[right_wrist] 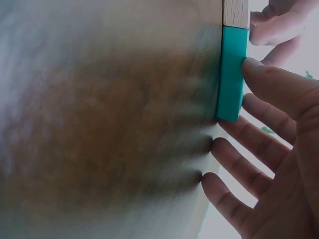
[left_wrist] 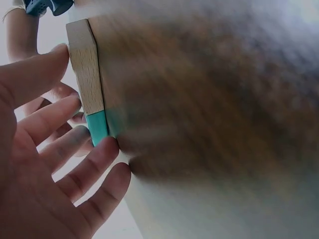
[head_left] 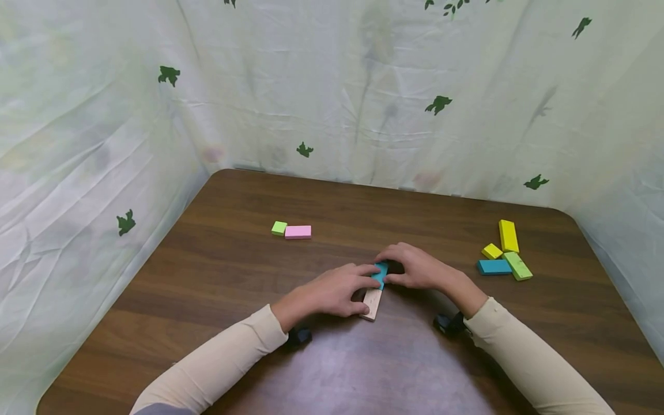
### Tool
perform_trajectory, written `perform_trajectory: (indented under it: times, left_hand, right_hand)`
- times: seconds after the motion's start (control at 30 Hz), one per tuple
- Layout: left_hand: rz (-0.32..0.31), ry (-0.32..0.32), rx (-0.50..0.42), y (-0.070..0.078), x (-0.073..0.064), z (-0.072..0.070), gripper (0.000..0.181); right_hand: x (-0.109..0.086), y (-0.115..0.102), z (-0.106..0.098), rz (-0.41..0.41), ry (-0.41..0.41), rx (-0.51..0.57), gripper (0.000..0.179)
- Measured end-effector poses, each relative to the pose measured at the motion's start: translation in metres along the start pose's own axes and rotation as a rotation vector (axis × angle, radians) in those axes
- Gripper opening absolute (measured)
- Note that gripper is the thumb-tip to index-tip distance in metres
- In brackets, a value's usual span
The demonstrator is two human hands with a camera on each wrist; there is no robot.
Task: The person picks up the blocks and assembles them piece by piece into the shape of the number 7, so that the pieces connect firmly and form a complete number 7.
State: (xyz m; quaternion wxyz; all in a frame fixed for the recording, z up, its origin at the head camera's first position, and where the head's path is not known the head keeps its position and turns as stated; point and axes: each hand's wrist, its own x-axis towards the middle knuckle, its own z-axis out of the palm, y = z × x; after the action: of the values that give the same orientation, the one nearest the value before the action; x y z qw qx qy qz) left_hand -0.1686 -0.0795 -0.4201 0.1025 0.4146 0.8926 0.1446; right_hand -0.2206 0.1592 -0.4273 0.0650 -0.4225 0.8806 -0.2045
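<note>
A plain wooden block (head_left: 372, 304) and a blue block (head_left: 380, 275) lie end to end on the table in the head view, the blue one farther off. My left hand (head_left: 339, 290) is on their left side, its thumb at the wooden block and its fingertips at the blue one. In the left wrist view its fingers (left_wrist: 102, 154) are fairly straight. My right hand (head_left: 415, 268) pinches the blue block at its far half, thumb on the right and index finger at the far end. The right wrist view shows the blue block (right_wrist: 233, 74) butted against the wooden block (right_wrist: 236, 12).
At the back left of the brown table (head_left: 207, 253), a small green block (head_left: 279, 228) sits beside a pink block (head_left: 298, 232). A yellow block (head_left: 509, 236), a smaller yellow block (head_left: 491, 251), a blue block (head_left: 494, 267) and a green block (head_left: 517, 266) cluster at the right.
</note>
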Motion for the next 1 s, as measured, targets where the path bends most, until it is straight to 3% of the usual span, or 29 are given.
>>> perform_trajectory:
  times: [0.53, 0.83, 1.0]
  left_hand:
    - [0.006, -0.012, -0.003, -0.002, 0.000, 0.001, 0.053]
    - [-0.034, -0.040, -0.007, 0.000, 0.000, -0.002, 0.051]
    - [-0.037, -0.045, 0.017, 0.000, 0.001, -0.001, 0.051]
  right_hand:
    - [0.001, -0.001, -0.001, 0.009, -0.007, 0.007, 0.036]
    - [0.000, -0.002, -0.001, 0.010, -0.015, 0.006, 0.037]
    - [-0.006, 0.004, -0.015, 0.049, -0.018, -0.010, 0.041]
